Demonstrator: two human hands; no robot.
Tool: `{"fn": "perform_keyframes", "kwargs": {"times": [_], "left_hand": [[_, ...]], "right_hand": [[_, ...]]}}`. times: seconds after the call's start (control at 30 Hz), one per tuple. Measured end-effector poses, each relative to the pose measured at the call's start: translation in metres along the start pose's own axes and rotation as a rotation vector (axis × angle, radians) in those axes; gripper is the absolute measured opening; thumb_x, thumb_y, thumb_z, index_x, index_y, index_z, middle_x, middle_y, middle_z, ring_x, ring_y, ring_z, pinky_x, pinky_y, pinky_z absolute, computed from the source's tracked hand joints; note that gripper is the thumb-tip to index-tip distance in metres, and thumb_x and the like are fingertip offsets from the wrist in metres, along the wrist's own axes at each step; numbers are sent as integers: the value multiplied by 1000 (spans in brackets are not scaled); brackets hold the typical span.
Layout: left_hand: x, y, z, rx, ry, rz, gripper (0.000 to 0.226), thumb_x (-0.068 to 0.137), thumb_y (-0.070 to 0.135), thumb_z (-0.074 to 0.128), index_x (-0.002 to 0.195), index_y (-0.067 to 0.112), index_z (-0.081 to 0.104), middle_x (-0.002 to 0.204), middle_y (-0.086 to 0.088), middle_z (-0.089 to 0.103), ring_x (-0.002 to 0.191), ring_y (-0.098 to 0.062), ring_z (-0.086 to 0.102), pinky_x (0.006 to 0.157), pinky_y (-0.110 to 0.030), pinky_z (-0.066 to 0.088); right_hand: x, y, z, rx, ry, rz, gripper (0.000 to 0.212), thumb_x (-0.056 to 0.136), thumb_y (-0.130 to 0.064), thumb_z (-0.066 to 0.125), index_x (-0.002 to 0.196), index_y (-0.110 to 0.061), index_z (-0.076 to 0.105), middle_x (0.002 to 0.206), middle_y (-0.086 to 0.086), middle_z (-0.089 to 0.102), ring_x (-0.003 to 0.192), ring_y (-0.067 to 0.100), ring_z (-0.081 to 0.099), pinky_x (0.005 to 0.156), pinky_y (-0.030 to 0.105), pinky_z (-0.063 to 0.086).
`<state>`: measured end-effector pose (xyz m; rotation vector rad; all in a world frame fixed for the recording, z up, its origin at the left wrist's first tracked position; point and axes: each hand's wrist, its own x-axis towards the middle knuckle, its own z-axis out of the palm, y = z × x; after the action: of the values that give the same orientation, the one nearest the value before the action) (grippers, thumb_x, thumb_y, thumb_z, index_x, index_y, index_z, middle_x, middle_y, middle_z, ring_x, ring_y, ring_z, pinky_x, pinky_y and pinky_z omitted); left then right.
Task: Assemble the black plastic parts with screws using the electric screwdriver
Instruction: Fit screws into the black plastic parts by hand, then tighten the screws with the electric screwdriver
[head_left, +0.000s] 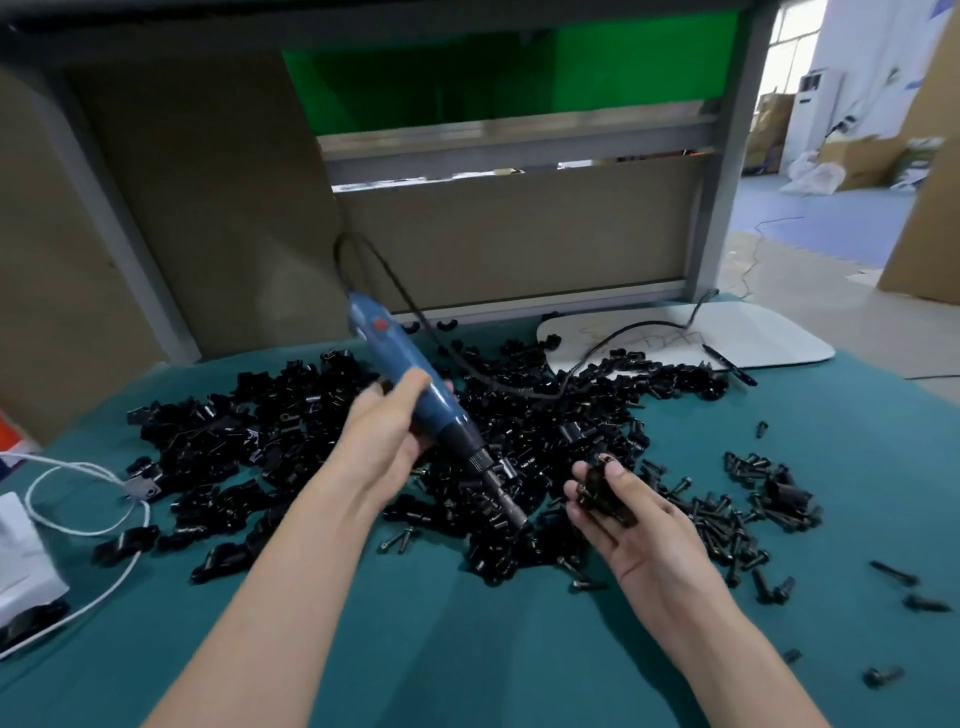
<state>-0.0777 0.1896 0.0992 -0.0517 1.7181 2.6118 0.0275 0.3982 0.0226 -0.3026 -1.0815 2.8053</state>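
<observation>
In my R hand (639, 535), at the parts pile (291, 415) edge, sits the black part (602, 493), fingers curled round it. The screwdriver (415, 389), gripped in my L hand (384, 441), slants down-right, its bit (511, 512) just left of the part, not touching. I reckon the bit must swing right.

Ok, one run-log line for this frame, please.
left hand grips electric screwdriver | right hand holds black plastic part | bit tip apart from part | screws loose on green cloth
</observation>
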Motion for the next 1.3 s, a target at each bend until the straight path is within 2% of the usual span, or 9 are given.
{"fn": "perform_keyframes", "kwargs": {"times": [0.07, 0.1, 0.17, 0.23, 0.43, 0.6, 0.87, 1.0, 1.3], "left_hand": [[-13, 12, 18, -198, -142, 100, 29, 86, 6, 63, 112, 3, 52, 81, -7, 71, 78, -22, 71, 77, -42, 61], [-18, 15, 27, -228, -159, 150, 24, 85, 7, 65, 106, 6, 52, 77, -4, 69, 75, -20, 69, 76, -41, 60], [-24, 13, 43, -247, -106, 241, 15, 91, 13, 69, 94, 12, 54, 72, -1, 63, 67, -15, 63, 69, -36, 58], [-23, 7, 50, -292, -50, 278, 17, 94, 21, 70, 86, 16, 55, 68, 1, 59, 60, -13, 59, 63, -33, 56], [-9, -10, 39, -441, 79, 149, 19, 95, 18, 69, 83, 13, 54, 61, 1, 57, 52, -13, 57, 57, -31, 54], [-3, -22, 35, -487, 109, 54, 19, 93, 19, 71, 86, 14, 54, 61, 1, 57, 51, -12, 57, 54, -30, 53], [4, -29, 27, -547, 140, -89, 23, 92, 18, 71, 78, 14, 53, 58, 4, 58, 46, -10, 56, 53, -26, 52], [5, -32, 25, -535, 159, -106, 23, 91, 16, 69, 75, 14, 53, 57, 4, 57, 45, -10, 55, 53, -25, 52], [5, -35, 27, -558, 116, -108, 19, 90, 12, 68, 78, 14, 53, 60, 3, 58, 46, -11, 55, 53, -27, 53]], "right_hand": [[2, -1, -1, 9, 7, -12, 41, 83, -19, 72, 121, -2, 68, 117, 19, 75, 100, 31, 76, 77, 34, 64], [2, -1, -1, 6, 8, -20, 40, 83, -19, 72, 120, -2, 69, 117, 19, 75, 99, 30, 76, 77, 33, 64], [2, -2, -2, 0, 13, -26, 39, 82, -20, 72, 118, -3, 69, 117, 18, 75, 99, 30, 76, 76, 33, 64], [2, -2, -4, 1, 15, -37, 40, 82, -20, 72, 118, -3, 69, 118, 19, 75, 99, 29, 76, 77, 34, 64], [4, -2, -3, -7, 18, -40, 42, 83, -15, 72, 121, 3, 67, 116, 20, 75, 98, 28, 77, 79, 36, 64], [4, -1, -3, -56, 20, -50, 46, 81, -15, 74, 124, 2, 67, 116, 18, 75, 107, 28, 74, 81, 36, 63], [0, 1, -4, -120, -4, -105, 42, 81, -15, 73, 121, 1, 69, 117, 20, 74, 113, 30, 72, 85, 36, 63], [-1, 2, -4, -159, 2, -133, 40, 81, -16, 73, 119, -2, 71, 116, 19, 75, 113, 30, 72, 83, 33, 62], [0, 2, -5, -135, 11, -133, 43, 82, -16, 73, 123, 0, 68, 115, 17, 76, 111, 29, 73, 87, 36, 62]]}}
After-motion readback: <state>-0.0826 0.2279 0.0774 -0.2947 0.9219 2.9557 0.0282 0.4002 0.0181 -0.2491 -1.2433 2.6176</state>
